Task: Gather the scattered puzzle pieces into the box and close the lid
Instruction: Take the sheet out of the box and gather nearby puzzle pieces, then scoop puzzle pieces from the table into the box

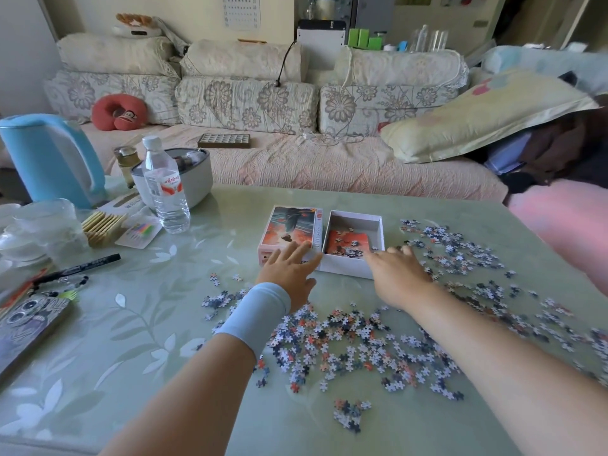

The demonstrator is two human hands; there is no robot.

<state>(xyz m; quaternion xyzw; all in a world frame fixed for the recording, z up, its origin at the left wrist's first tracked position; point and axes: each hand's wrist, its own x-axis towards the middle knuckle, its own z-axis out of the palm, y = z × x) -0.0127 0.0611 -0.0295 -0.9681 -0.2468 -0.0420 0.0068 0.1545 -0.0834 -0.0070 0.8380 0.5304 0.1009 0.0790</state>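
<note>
Nearest the person, small white, grey-blue and orange jigsaw puzzle pieces (345, 343) lie scattered across the pale green glass table (131, 324) under both forearms, with a second spread further right. Beyond them the left hand (289, 268) lies flat, fingers straight and fanned, on the near end of the picture-printed cardboard lid (289, 225). The right hand (398, 274) reaches to the near right corner of the open white cardboard box (345, 268), too blurred to tell whether it pinches pieces. Box and lid sit side by side, touching, long axes running away from the person, just ahead of both hands. Most loose pieces lie nearer the right hand.
</note>
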